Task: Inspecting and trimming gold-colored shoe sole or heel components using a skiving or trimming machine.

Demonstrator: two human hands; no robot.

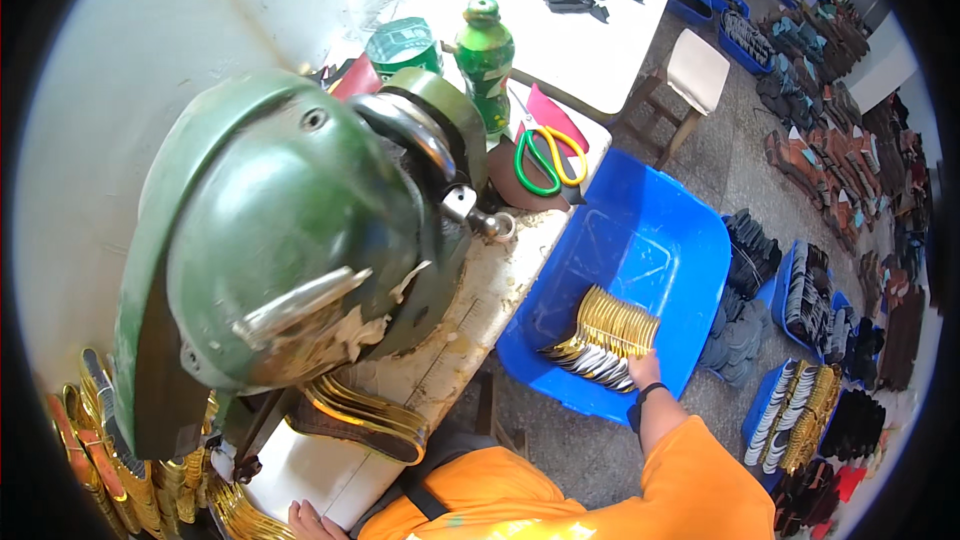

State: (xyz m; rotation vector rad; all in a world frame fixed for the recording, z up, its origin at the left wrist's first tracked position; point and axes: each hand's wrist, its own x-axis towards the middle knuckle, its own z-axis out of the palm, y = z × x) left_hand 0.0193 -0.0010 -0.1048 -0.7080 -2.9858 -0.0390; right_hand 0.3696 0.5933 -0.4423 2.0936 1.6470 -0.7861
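My right hand (643, 370) reaches into a blue plastic bin (690, 230), its fingers closed at the near end of a row of curved, gold-edged shoe pieces (600, 330). A dark band circles that wrist. At the lower edge my left hand (315, 520) lies on the white table top (300, 470), fingers stretched and partly cut off by the frame. Beside it is a pile of gold-edged pieces (240, 512). Another small stack of gold-rimmed pieces (365, 420) sits on the table under a large green machine (290, 230).
Scissors with green and yellow handles (540, 160), a green bottle (484, 65) and a green tin (403, 45) stand behind the machine. A stool (697, 70) is beyond the bin. Bins of gold pieces (795, 415) and dark piles (750, 250) line the floor at right.
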